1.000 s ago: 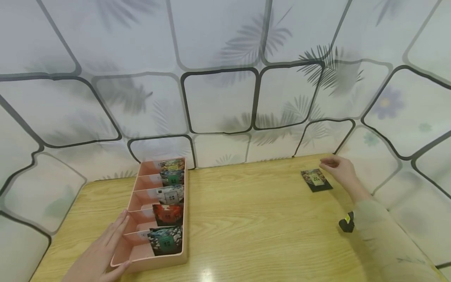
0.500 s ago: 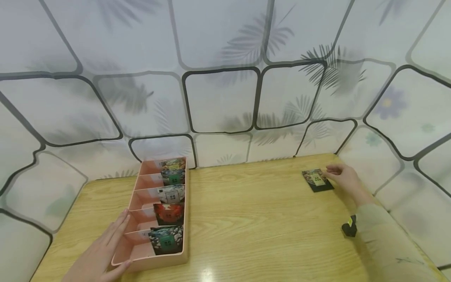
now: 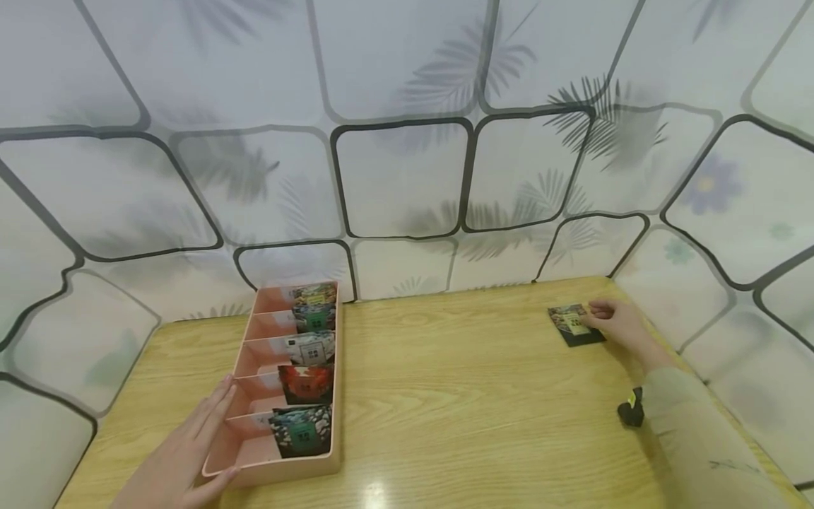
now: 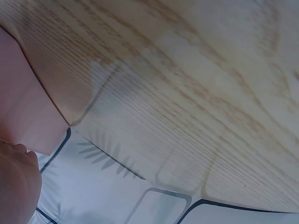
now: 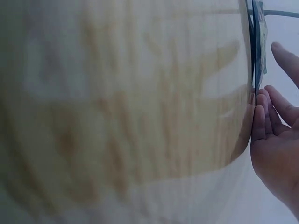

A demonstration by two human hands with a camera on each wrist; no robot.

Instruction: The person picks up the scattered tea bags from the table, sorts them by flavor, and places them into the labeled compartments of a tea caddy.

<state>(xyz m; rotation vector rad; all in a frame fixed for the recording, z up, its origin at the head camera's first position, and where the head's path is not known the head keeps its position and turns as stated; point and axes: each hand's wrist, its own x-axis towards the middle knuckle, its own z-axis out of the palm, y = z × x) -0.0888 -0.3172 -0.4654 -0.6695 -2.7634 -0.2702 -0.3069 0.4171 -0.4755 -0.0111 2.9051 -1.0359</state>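
Note:
My left hand (image 3: 178, 447) rests against the left side of a pink divided box (image 3: 280, 469), fingers extended along its wall and thumb at the front corner. In the left wrist view, part of the hand (image 4: 18, 182) shows beside the pink wall. At the far right of the table, my right hand (image 3: 622, 329) is at the right edge of a dark sachet with a yellow label (image 3: 580, 336). The right wrist view shows its fingertips at the edge of the sachet (image 5: 259, 56), the thumb (image 5: 284, 58) raised apart from it.
Sachets stand in the box's compartments, among them a red one (image 3: 307, 385) and one with a green label (image 3: 302, 433). A small black object (image 3: 632, 408) is beside the right sleeve. A patterned curtain (image 3: 400, 177) hangs behind the wooden table (image 3: 445, 396).
My right hand has come down from above the table to the sachet's right edge, its fingers now overlapping it. The left hand has stayed on the box.

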